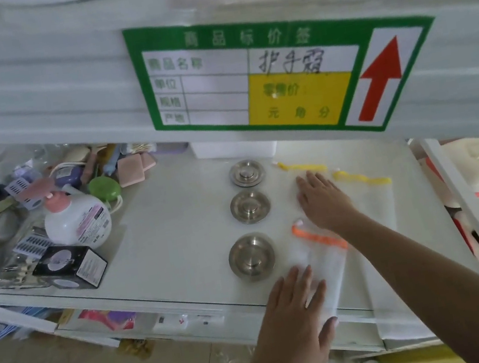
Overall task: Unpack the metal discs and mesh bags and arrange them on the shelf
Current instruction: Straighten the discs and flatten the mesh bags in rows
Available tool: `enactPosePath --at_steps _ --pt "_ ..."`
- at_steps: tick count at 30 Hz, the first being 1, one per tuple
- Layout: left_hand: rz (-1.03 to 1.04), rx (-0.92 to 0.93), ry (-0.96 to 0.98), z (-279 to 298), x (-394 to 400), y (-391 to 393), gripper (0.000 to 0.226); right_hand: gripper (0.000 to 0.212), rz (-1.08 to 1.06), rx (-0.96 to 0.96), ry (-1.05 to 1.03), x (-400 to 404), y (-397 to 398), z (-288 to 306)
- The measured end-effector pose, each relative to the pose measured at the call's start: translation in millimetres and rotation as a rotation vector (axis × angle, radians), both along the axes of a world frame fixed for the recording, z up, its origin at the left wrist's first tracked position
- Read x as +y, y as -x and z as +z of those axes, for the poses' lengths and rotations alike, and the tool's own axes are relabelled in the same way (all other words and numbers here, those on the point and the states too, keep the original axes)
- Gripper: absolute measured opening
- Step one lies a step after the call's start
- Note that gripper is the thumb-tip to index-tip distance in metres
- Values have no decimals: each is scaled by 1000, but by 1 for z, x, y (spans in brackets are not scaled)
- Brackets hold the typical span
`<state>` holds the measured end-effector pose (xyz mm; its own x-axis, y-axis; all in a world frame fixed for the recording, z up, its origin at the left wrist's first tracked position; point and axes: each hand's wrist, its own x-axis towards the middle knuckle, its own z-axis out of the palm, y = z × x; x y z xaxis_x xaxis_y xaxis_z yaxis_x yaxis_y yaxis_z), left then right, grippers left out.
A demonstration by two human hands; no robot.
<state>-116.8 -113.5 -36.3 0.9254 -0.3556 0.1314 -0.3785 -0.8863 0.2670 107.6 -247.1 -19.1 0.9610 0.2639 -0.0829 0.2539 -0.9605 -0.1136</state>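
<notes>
My left hand (296, 307) lies open and flat on the white mesh bag with the orange drawstring (322, 259), at six o'clock on the white shelf (172, 239). My right hand (322, 196), open too, presses the yellow-corded mesh bags (371, 191) at three o'clock. Three round steel discs (250, 206) stand in a row beside them. I should smooth outward with flat palms, keeping edges parallel and clear of the discs.

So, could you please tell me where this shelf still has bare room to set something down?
The widest bare patch lies between the lotion bottle and the column of metal discs. The left end is crowded with toiletries; mesh bags and both hands, left and right, cover the right side.
</notes>
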Motion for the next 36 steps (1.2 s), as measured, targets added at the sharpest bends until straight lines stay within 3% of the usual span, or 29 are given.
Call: enactPosePath --at_steps 3,8,13,16,19,24,27,30,36 --pt "-3 37 -35 -1 0 0 63 53 30 51 43 2 -15 4" --pt "-43 86 -123 -7 -1 2 98 54 56 66 80 7 -32 11" --pt "-25 150 -106 -2 -6 -4 63 51 -34 -105 -134 -14 -6 27" --pt "12 164 -83 -1 -16 -12 55 53 -169 -130 -151 -46 25 32" --pt "73 180 -88 6 -28 -18 54 57 -225 -107 -122 -80 52 25" --pt "144 167 -116 12 -40 -19 56 60 -114 68 -29 -114 58 1" --pt "157 174 -132 10 -42 -20 58 79 -38 117 72 -124 41 -11" --pt "160 171 -158 12 -44 -20 60 59 -92 100 -1 -124 22 -2" --pt "144 151 -201 8 -46 -22 62 56 -110 111 -32 -120 -12 5"
